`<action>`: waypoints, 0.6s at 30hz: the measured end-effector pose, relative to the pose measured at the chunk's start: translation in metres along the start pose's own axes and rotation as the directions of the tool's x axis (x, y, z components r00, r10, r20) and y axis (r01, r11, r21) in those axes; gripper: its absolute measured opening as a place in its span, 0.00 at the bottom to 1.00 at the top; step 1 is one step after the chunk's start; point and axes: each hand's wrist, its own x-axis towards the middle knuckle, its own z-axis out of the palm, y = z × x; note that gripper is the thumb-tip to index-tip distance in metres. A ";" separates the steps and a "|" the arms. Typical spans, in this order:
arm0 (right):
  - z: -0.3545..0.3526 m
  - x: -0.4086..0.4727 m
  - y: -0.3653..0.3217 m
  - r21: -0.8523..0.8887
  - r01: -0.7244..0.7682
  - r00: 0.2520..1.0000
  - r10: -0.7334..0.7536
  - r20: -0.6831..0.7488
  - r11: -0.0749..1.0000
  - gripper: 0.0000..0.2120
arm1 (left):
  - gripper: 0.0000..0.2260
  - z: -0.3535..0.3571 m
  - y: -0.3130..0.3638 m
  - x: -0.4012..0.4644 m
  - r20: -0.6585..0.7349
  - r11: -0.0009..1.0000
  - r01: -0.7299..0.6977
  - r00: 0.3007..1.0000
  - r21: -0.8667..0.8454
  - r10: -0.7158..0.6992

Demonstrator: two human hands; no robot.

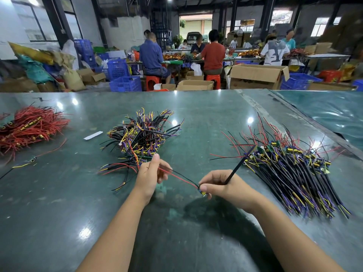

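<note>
red wire (177,177), taut, slanting down-right

We see a glossy, smooth green table (196,114), plastic-coated wire piles (143,134), cardboard boxes (255,76) and plastic crates (125,83).

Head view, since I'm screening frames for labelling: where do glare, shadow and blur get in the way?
Head view: lamp glare dots the table; a dark shadow lies beneath the left hand and right hand; the red wire and black tube they hold are sharp; the people at the back are soft; the wide lens stretches the forearms toward the bottom corners.
</note>
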 end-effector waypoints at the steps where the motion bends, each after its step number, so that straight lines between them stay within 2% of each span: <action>1: 0.001 0.001 0.001 0.001 0.018 0.999 -0.018 -0.027 1.000 0.01 | 0.25 0.002 0.003 -0.002 0.067 0.994 0.070 0.996 -0.087 -0.064; 2: 0.001 0.001 0.003 0.010 0.036 0.998 -0.035 -0.058 0.999 0.01 | 0.24 0.003 0.006 -0.004 0.156 0.979 0.147 0.980 -0.138 -0.126; 4: 0.003 0.003 0.004 0.042 0.067 0.991 -0.062 -0.119 0.997 0.03 | 0.20 0.008 0.009 -0.010 0.305 0.961 0.248 0.931 -0.121 -0.202; 7: 0.005 0.006 0.006 0.092 0.091 0.981 -0.073 -0.177 0.992 0.08 | 0.10 0.021 0.009 -0.021 0.406 0.980 0.199 0.894 0.019 -0.190; 10: 0.007 0.007 0.010 0.054 0.097 0.980 -0.086 -0.177 0.994 0.12 | 0.06 0.033 0.006 -0.029 0.417 0.983 0.176 0.890 0.053 -0.182; 12: 0.007 0.007 0.014 -0.066 0.089 0.980 -0.099 -0.172 0.994 0.12 | 0.06 0.036 0.005 -0.030 0.412 0.985 0.164 0.894 0.058 -0.173; 13: 0.007 0.007 0.016 -0.195 0.090 0.975 -0.127 -0.185 0.977 0.12 | 0.06 0.037 0.005 -0.030 0.400 0.986 0.158 0.901 0.053 -0.166; 14: 0.006 0.007 0.018 -0.369 0.095 0.960 -0.184 -0.213 0.925 0.12 | 0.07 0.037 0.005 -0.029 0.376 0.987 0.155 0.913 0.042 -0.159; 16: 0.005 0.009 0.018 -0.664 0.097 0.905 -0.344 -0.252 0.742 0.13 | 0.08 0.037 0.007 -0.026 0.300 0.989 0.145 0.943 0.013 -0.142; 18: 0.002 0.010 0.015 -0.717 0.101 0.872 -0.408 -0.270 0.690 0.13 | 0.08 0.037 0.006 -0.024 0.216 0.992 0.127 0.969 -0.006 -0.123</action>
